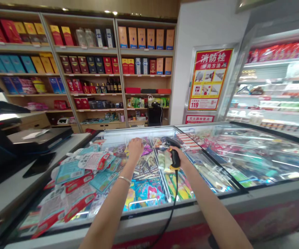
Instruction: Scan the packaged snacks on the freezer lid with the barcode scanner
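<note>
My right hand (182,158) is wrapped round a black and yellow handheld barcode scanner (175,158), its head pointing away from me and its cable hanging towards me. Over the glass top of a chest freezer (132,217) my left hand (135,148) is closed, back of the hand towards me. Its fingers are curled out of sight, so anything in them is hidden. Left of that arm, a pile of red, white and blue pouches (71,171) lies on the glass. Beneath the glass, between both arms, are colourful ice cream packs (151,192).
A dark phone (39,164) and a flat black device (42,138) lie on the counter at left. Shelves of boxed bottles (95,65) stand behind the freezer. A second glass-topped section (242,148) extends right, towards a lit refrigerated display (276,93).
</note>
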`<move>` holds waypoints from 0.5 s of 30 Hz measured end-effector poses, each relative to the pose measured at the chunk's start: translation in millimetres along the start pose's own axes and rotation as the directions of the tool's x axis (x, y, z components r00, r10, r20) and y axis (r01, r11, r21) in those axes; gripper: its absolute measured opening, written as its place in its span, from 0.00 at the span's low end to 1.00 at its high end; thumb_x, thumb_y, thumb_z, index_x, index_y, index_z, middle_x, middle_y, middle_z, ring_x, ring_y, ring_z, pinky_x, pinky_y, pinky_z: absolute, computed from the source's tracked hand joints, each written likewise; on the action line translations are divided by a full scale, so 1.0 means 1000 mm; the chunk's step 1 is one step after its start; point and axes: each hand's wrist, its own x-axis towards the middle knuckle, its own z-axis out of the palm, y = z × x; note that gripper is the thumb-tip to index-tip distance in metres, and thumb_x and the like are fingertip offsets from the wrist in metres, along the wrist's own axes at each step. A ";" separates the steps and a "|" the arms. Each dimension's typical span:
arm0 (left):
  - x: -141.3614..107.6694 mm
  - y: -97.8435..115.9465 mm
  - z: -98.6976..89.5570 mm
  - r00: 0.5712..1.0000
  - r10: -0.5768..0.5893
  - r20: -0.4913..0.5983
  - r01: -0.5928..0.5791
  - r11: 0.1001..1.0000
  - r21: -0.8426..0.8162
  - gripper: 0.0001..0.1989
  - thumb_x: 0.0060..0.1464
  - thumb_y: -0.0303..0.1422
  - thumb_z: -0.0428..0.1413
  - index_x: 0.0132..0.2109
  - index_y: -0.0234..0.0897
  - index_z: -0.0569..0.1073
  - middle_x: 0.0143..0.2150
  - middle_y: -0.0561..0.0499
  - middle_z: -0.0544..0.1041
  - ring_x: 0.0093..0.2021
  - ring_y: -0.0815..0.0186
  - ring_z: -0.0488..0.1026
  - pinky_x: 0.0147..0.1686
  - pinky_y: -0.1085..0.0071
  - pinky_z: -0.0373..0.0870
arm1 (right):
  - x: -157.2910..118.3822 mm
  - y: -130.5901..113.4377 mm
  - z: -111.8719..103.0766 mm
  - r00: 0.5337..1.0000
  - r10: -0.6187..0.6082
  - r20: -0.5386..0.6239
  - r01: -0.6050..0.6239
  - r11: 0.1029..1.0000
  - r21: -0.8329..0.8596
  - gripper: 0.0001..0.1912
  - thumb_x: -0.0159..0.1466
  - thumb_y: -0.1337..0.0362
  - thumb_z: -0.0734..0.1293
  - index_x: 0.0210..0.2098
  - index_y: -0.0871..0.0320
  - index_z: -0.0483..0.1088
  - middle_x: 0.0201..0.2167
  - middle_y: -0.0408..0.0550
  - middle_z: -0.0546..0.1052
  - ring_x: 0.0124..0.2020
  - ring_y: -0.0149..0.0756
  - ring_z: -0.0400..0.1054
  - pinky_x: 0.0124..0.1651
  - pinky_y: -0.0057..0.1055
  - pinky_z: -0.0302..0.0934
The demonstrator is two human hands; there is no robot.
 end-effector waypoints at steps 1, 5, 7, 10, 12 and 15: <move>0.005 0.014 0.007 1.000 0.012 0.026 -0.012 1.000 -0.018 0.13 0.57 0.29 0.46 0.43 0.36 0.74 0.45 0.44 0.74 0.48 0.59 0.68 0.48 0.66 0.64 | -0.002 -0.010 -0.015 1.000 -0.019 -0.022 0.019 1.000 0.016 0.05 0.57 0.66 0.66 0.26 0.60 0.68 0.17 0.43 0.73 0.12 0.25 0.62 0.12 0.19 0.56; 0.020 0.068 0.045 0.993 0.017 0.113 -0.001 0.989 -0.145 0.16 0.60 0.31 0.44 0.52 0.37 0.68 0.45 0.43 0.75 0.47 0.61 0.71 0.43 0.68 0.66 | -0.011 -0.035 -0.066 0.990 -0.103 -0.098 0.110 0.991 0.071 0.05 0.56 0.65 0.67 0.26 0.59 0.66 0.17 0.40 0.72 0.12 0.23 0.62 0.13 0.18 0.58; 0.028 0.091 0.066 0.989 -0.017 0.144 0.052 0.970 -0.237 0.20 0.61 0.33 0.43 0.59 0.34 0.59 0.46 0.41 0.75 0.46 0.60 0.72 0.42 0.69 0.66 | -0.011 -0.037 -0.080 0.983 -0.137 -0.123 0.148 0.985 0.086 0.06 0.56 0.65 0.68 0.26 0.58 0.66 0.18 0.40 0.73 0.13 0.22 0.62 0.14 0.17 0.58; 0.044 0.116 0.094 0.980 -0.086 0.179 0.140 0.939 -0.314 0.27 0.60 0.37 0.46 0.63 0.29 0.52 0.50 0.36 0.73 0.51 0.58 0.71 0.45 0.68 0.65 | -0.004 -0.031 -0.088 0.976 -0.167 -0.140 0.182 0.978 0.098 0.07 0.54 0.64 0.69 0.26 0.58 0.66 0.18 0.39 0.73 0.13 0.21 0.63 0.15 0.16 0.59; 0.054 0.124 0.108 0.959 -0.102 0.263 0.184 0.933 -0.311 0.32 0.56 0.40 0.52 0.62 0.27 0.53 0.52 0.33 0.71 0.54 0.55 0.68 0.48 0.67 0.64 | 0.000 -0.027 -0.089 0.973 -0.180 -0.144 0.195 0.976 0.101 0.08 0.54 0.64 0.70 0.26 0.58 0.66 0.19 0.40 0.74 0.14 0.22 0.63 0.14 0.17 0.59; 0.066 0.125 0.122 0.909 -0.055 0.413 0.191 0.936 -0.296 0.35 0.46 0.42 0.60 0.58 0.30 0.60 0.52 0.34 0.72 0.55 0.51 0.68 0.48 0.65 0.63 | 0.005 -0.023 -0.088 0.972 -0.178 -0.150 0.194 0.976 0.099 0.08 0.55 0.63 0.70 0.26 0.59 0.67 0.20 0.42 0.74 0.14 0.23 0.64 0.14 0.18 0.59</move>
